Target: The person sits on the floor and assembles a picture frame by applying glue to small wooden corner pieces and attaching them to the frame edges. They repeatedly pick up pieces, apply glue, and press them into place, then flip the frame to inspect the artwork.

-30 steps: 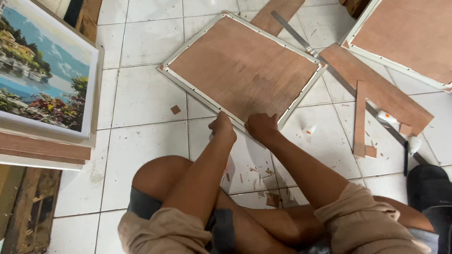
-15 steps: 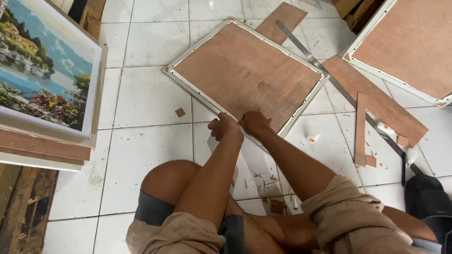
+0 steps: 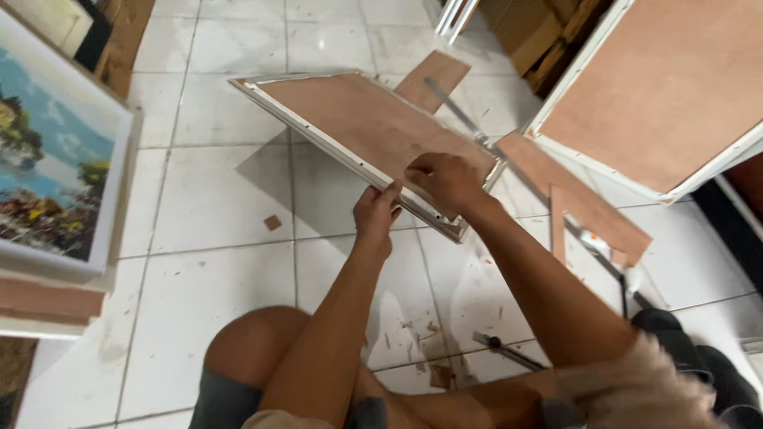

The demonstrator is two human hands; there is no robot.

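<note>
Above the tiled floor (image 3: 199,206), the frame (image 3: 350,119) is tilted, backing up — left hand (image 3: 375,218) and right hand (image 3: 441,181) both clasp its near edge; lifted, seemingly not yet turned or set down.

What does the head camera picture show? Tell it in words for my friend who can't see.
A person sitting on a white tiled floor lifts a white picture frame with a brown wooden back by its near edge, left hand and right hand both gripping it. A landscape painting leans at the left, another frame at the right, and wood scraps lie around.
</note>
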